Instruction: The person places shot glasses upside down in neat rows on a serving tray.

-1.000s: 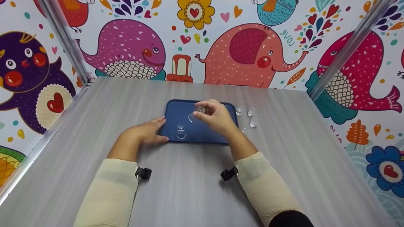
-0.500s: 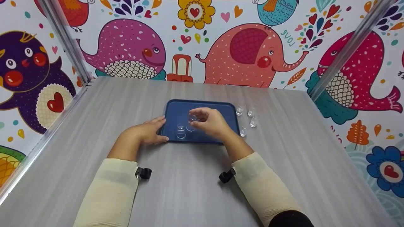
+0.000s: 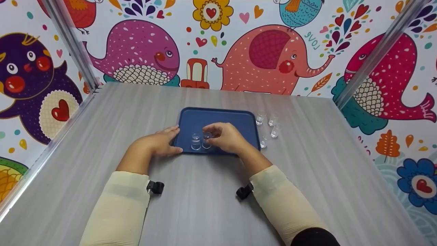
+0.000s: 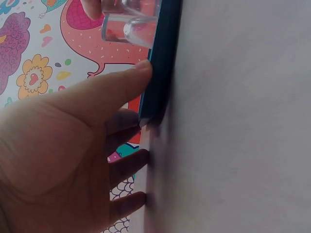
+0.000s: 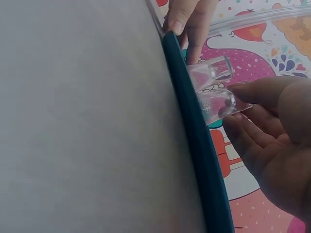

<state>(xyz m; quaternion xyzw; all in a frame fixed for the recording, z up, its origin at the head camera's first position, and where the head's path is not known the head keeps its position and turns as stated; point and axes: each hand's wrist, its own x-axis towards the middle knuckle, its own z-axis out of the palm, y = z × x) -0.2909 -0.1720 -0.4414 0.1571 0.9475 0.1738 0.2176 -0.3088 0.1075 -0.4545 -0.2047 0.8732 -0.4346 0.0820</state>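
A small clear shot glass stands upright near the front left of the blue tray, pinched near its top between the thumb and fingers of my right hand. Close at its left is a second shot glass of the same kind. The right wrist view shows the held glass low over the tray, side by side with the other glass. At the tray's front left corner rests my left hand, fingers spread; its thumb touches the tray's rim.
Several more clear shot glasses stand on the grey table just right of the tray. Patterned wall panels with metal corner posts enclose the table at the back and sides.
My right hand has carried the pinched shot glass toward me and slightly left, lowering it beside the other glass. My left hand has stayed at the tray's corner.
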